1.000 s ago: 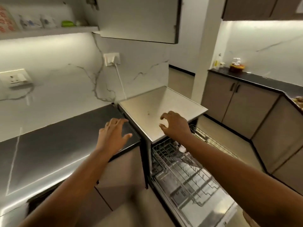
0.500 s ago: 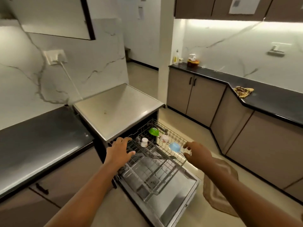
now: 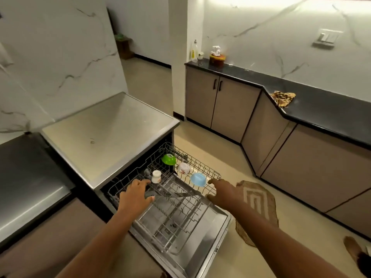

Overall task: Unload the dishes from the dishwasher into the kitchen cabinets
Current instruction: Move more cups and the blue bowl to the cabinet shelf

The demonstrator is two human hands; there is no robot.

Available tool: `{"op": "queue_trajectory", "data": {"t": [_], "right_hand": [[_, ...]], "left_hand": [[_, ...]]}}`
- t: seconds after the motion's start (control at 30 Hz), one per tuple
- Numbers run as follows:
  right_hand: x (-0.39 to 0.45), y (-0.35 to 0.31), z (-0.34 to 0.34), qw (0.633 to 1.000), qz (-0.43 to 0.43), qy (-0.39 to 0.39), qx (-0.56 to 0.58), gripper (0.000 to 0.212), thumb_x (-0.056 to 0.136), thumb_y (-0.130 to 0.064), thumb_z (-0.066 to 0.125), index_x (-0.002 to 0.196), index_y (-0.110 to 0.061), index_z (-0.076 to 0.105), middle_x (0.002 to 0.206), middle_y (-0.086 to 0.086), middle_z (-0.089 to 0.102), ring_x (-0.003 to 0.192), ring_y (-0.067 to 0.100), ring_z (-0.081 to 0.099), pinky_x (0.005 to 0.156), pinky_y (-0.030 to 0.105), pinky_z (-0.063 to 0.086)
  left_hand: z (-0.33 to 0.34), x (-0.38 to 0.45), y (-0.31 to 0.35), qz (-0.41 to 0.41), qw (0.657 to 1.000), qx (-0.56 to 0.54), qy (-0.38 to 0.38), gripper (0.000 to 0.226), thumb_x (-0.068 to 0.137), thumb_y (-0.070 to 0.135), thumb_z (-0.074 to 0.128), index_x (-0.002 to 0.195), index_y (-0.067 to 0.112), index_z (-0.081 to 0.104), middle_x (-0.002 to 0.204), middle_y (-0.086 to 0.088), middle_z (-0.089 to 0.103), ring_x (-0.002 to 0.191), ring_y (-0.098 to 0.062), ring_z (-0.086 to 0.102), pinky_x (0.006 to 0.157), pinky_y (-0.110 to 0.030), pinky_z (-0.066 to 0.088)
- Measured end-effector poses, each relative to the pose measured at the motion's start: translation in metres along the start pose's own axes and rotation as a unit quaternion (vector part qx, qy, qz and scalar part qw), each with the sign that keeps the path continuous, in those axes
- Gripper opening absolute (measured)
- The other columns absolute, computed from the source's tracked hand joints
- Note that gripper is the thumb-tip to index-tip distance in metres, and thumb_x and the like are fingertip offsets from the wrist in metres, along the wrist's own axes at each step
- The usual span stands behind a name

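Observation:
The dishwasher door (image 3: 208,247) lies open and the upper rack (image 3: 202,169) is pulled out over the bare lower rack (image 3: 176,223). In the upper rack sit a green bowl (image 3: 169,159), a white flowered cup (image 3: 183,168), a blue bowl (image 3: 197,179) and a small white cup (image 3: 156,176), all upside down. My left hand (image 3: 133,197) grips the rack's front rail just below the small white cup. My right hand (image 3: 222,192) hovers at the rack's right front corner beside the blue bowl, fingers and thumb spread.
A steel worktop (image 3: 112,133) covers the dishwasher, with a dark counter (image 3: 26,177) to its left. A woven mat (image 3: 259,207) lies on the floor right of the door. Base cabinets (image 3: 230,105) and a black counter with a checked cloth (image 3: 283,98) run along the right.
My view swung down and right from the wall cabinet to the dishwasher. Both hands dropped from above the steel worktop to the upper rack's front.

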State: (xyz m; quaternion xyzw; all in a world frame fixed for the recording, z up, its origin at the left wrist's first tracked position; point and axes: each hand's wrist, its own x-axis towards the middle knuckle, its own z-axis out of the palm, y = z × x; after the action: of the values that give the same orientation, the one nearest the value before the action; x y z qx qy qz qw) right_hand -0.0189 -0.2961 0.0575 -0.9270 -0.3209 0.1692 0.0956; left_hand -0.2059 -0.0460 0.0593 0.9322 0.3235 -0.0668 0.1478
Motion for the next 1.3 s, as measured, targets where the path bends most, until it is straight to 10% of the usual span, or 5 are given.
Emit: {"op": "queue_trajectory", "data": {"t": [0.73, 0.93, 1.3], "right_hand": [[0.255, 0.070, 0.138, 0.991, 0.050, -0.126, 0.018, 0.065, 0.088, -0.040, 0.070, 0.144, -0.023, 0.042, 0.131, 0.007, 0.057, 0.114, 0.023, 0.057, 0.088, 0.036, 0.054], [0.335, 0.091, 0.185, 0.990, 0.027, -0.139, 0.016, 0.074, 0.088, -0.048, 0.068, 0.150, -0.024, 0.034, 0.144, 0.007, 0.046, 0.127, 0.024, 0.045, 0.098, 0.039, 0.048], [0.339, 0.096, 0.233, 0.978, -0.067, -0.131, -0.145, 0.092, 0.086, -0.055, 0.066, 0.157, -0.018, 0.019, 0.159, 0.018, 0.028, 0.133, 0.034, 0.042, 0.098, 0.046, 0.048]], "left_hand": [[0.151, 0.270, -0.038, -0.088, 0.984, 0.005, -0.155, 0.083, 0.088, 0.035, 0.070, 0.153, 0.025, 0.020, 0.155, -0.008, 0.019, 0.126, -0.033, 0.050, 0.096, -0.047, 0.050], [0.218, 0.343, -0.035, -0.167, 0.971, -0.064, -0.158, 0.105, 0.079, 0.041, 0.078, 0.157, 0.026, 0.009, 0.163, -0.003, -0.002, 0.148, -0.033, 0.010, 0.116, -0.052, 0.028], [0.266, 0.376, -0.053, -0.152, 0.986, 0.016, -0.062, 0.080, 0.080, 0.019, 0.077, 0.149, 0.016, 0.036, 0.151, -0.010, 0.037, 0.138, -0.034, 0.028, 0.101, -0.049, 0.040]]}}
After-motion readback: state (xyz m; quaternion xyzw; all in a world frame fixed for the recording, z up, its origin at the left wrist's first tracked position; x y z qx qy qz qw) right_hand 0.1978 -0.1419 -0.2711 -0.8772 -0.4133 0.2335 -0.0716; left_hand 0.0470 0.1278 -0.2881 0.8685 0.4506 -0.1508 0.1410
